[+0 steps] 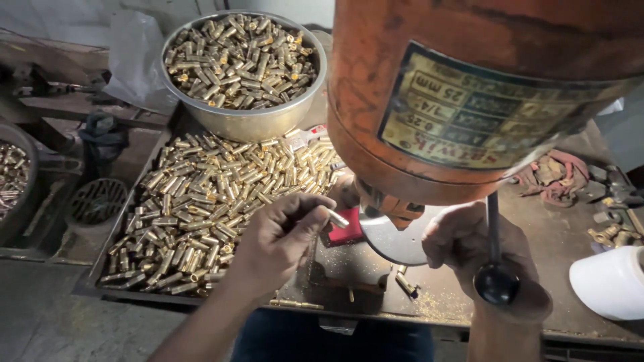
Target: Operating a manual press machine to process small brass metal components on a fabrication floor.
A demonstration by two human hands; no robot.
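My left hand [276, 238] pinches a small brass tube piece [338, 218] and holds it just below the orange machine head [469, 94], next to a red block [345, 231] on the round grey plate [392, 241]. My right hand [479, 251] is closed around the machine's black lever with its round knob [495, 283]. Left of my hands, a large heap of brass pieces [215, 201] covers the metal tray [90, 285].
A steel bowl [245, 124] full of brass pieces stands at the back of the tray. Another container of brass parts [10, 177] is at far left. A red rag [553, 175], loose fittings [610, 231] and a white roll [610, 281] lie at right.
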